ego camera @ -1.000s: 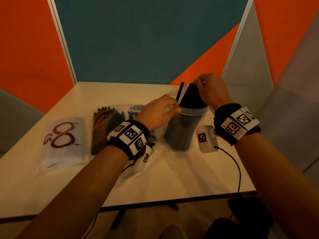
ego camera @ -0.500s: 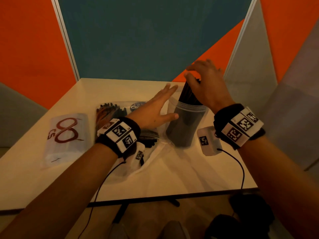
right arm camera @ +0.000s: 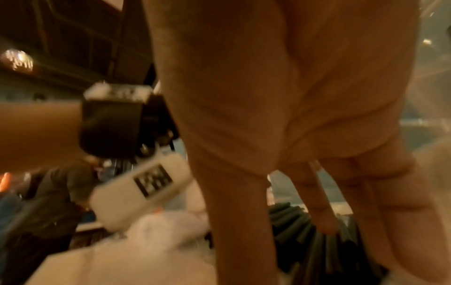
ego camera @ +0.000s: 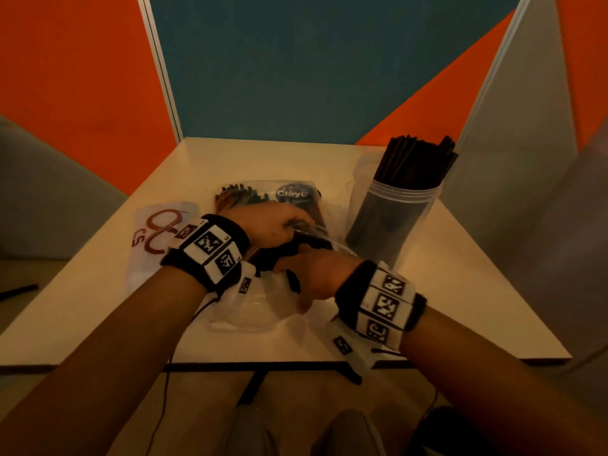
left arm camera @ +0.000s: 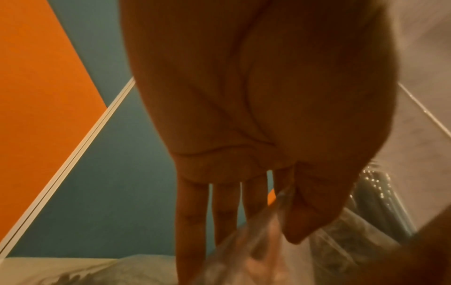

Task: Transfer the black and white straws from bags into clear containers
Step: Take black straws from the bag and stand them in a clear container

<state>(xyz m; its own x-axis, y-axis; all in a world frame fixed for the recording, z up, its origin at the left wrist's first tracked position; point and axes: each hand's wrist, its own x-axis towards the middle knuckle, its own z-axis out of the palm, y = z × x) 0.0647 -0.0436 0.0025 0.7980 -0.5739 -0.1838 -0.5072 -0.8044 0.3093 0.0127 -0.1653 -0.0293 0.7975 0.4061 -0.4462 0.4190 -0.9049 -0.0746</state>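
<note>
Your left hand (ego camera: 268, 225) is pinching the clear straw bag (ego camera: 263, 311) edge; your right hand (ego camera: 317, 274) is reaching inside with fingers extended toward black straws (right arm camera: 292, 217).

both forearms reach forward side by side, the left hand (ego camera: 269, 225) pinching with thumb against forefinger, the right hand (ego camera: 316, 274) just behind it, fingers pointing down.

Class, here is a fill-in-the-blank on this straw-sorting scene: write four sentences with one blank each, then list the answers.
1. The straws standing in the clear container are ____ in colour.
2. The left hand pinches the edge of a clear plastic ____.
3. The container stands to the ____ of both hands.
4. The right hand reaches into the bag ____ the container.

Answers: black; bag; right; beside
</note>
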